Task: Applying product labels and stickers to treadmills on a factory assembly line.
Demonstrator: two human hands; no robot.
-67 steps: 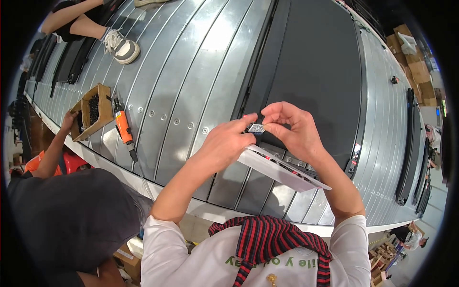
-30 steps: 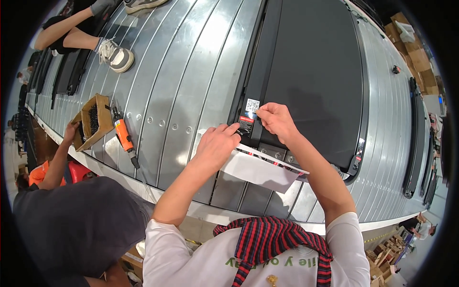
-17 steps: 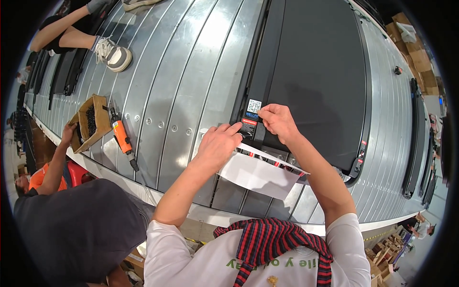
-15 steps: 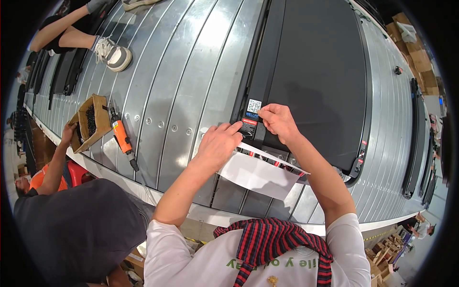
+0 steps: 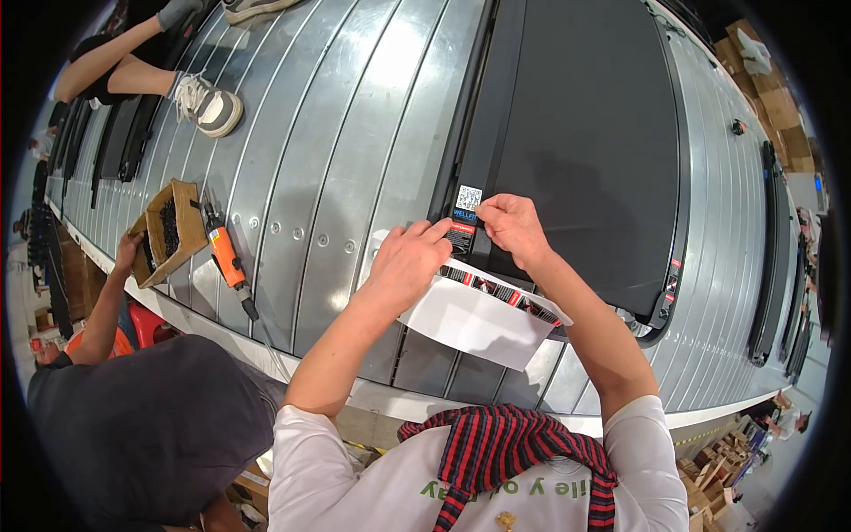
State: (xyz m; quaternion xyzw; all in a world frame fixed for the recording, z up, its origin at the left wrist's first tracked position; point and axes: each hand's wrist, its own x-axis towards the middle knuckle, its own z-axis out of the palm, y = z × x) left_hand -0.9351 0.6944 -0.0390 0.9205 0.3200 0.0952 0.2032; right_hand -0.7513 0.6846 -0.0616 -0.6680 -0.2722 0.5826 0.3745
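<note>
A black flat deck (image 5: 585,160) with a raised side rail (image 5: 486,146) lies in front of me. On the near end of the rail is a small label (image 5: 469,199) with a white square code and blue lettering. My right hand (image 5: 514,229) pinches the label's right edge between thumb and fingertips. Below it is a black and red warning label (image 5: 460,236). My left hand (image 5: 410,264) rests its fingertips beside that label, its thumb side holding a white sticker sheet (image 5: 483,324). The sheet hangs curled over the near end, with black and red stickers along its upper edge.
An orange power screwdriver (image 5: 227,257) lies left on the slatted metal surface (image 5: 310,204). Next to it a co-worker's hand (image 5: 128,251) holds a cardboard box (image 5: 188,226) of small black parts. Another person's shoe (image 5: 213,108) stands on the slats. A dark-clothed person (image 5: 151,426) is close at my left.
Both hands stay almost in place at the labels. The sticker sheet's upper edge has curled, showing more of its stickers. The cardboard box at the left has shifted slightly.
</note>
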